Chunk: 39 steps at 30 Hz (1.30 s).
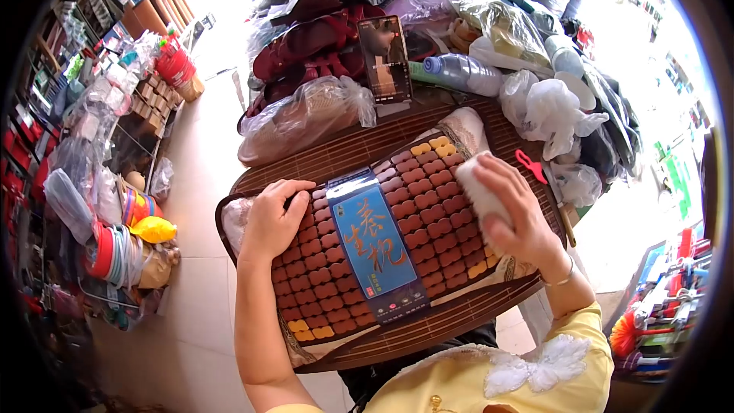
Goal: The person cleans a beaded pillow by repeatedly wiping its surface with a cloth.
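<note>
A pillow (310,275) faced with reddish-brown wooden tiles, yellow ones at its corners, lies tilted on a brown slatted mat. Around its middle runs a blue paper band (375,237) with large Chinese characters. My left hand (277,214) rests on the pillow's upper left part, thumb apart from the fingers. At the right side, my right hand (516,210) presses a white fluffy cloth (479,190) against the tiles. Its fingers lie over the cloth and hide part of it.
Behind the pillow stand a phone (384,57) and a plastic bottle (462,73), before a heap of bagged shoes (306,46). A red-handled tool (533,166) lies on the right. Shelves of goods (115,145) line the left; brushes (627,333) stand at lower right.
</note>
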Each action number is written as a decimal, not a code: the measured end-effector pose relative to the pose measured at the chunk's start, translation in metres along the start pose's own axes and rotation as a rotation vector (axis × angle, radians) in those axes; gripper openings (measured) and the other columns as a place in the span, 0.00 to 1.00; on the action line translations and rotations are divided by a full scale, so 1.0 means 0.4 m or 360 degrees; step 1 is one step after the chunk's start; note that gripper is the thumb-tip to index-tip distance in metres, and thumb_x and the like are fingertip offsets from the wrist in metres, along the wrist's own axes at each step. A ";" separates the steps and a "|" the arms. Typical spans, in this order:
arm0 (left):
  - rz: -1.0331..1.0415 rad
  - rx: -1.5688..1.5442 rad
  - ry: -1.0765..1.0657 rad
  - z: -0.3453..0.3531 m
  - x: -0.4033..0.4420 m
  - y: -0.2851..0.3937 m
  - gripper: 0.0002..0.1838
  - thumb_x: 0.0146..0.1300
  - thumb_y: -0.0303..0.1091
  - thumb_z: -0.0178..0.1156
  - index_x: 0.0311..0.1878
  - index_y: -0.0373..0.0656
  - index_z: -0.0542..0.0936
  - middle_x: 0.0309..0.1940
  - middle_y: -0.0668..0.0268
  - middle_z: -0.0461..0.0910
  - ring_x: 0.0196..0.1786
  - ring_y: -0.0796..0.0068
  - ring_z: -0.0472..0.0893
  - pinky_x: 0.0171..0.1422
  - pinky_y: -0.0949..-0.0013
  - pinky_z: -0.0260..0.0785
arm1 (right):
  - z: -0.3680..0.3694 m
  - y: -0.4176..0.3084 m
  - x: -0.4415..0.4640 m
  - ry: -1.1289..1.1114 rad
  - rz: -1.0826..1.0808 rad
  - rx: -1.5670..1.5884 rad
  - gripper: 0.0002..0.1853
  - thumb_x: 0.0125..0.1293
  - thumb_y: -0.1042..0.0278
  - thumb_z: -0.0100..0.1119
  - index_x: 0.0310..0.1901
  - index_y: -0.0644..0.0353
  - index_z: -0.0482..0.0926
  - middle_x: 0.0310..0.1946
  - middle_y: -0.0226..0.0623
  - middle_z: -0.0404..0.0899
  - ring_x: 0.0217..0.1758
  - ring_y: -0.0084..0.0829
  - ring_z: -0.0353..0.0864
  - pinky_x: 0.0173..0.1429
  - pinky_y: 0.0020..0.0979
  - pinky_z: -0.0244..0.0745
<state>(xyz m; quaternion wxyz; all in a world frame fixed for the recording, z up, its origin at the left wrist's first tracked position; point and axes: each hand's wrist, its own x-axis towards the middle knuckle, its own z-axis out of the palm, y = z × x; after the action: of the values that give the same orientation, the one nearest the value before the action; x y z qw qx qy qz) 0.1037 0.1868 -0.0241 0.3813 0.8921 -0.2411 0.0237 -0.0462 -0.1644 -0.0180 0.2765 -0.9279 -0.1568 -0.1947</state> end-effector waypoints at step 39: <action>0.0078 0.0035 0.0024 0.005 -0.003 -0.007 0.14 0.66 0.35 0.55 0.47 0.38 0.84 0.45 0.53 0.85 0.52 0.54 0.82 0.60 0.60 0.72 | 0.181 -0.119 -0.183 0.0524 0.0043 -0.0482 0.37 0.55 0.60 0.61 0.69 0.56 0.66 0.70 0.56 0.63 0.75 0.64 0.57 0.76 0.64 0.44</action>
<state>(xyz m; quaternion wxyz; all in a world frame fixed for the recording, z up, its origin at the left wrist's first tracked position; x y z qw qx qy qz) 0.1036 0.1876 -0.0277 0.3725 0.8900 -0.2597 0.0423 -0.1094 -0.0980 -0.0851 0.1586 -0.9165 -0.0660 -0.3612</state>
